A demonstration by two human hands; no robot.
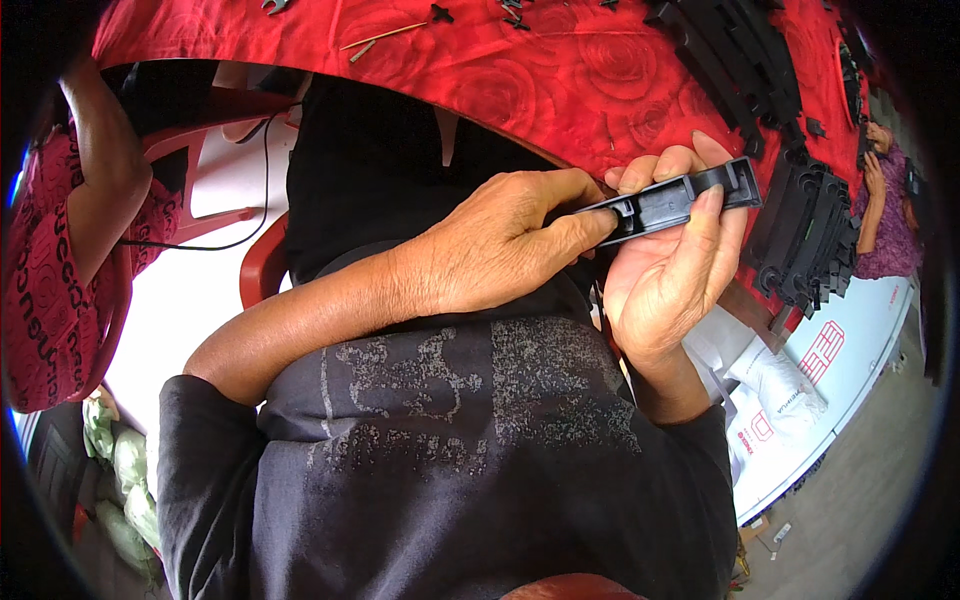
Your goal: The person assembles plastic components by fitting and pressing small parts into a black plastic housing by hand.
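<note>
From the head view I see my right hand (665, 275) cupped palm-up around a long black plastic part (680, 198), its fingers curled over the top edge and the thumb pressed against the near side, so the piece is clamped firmly; it sits held in the air just in front of the table's edge, tilted slightly up toward the right. My left hand (500, 245) reaches across from the left; its fingers are drawn together and the forefinger and thumb pinch at the left end of the same part, pressing on a small notch there. Below both hands lies my dark grey printed shirt (450, 450). Beyond them a red rose-patterned tablecloth (520, 70) covers the table; on it, to the right, stands a stack of similar black curved parts (810, 240), with another heap (735, 50) further back, and a thin wooden stick (385, 35) near the far edge. At the left a person in a red patterned top (55, 290) sits on a red plastic chair (262, 265); at the far right another person in purple (885, 225) is partly visible.
</note>
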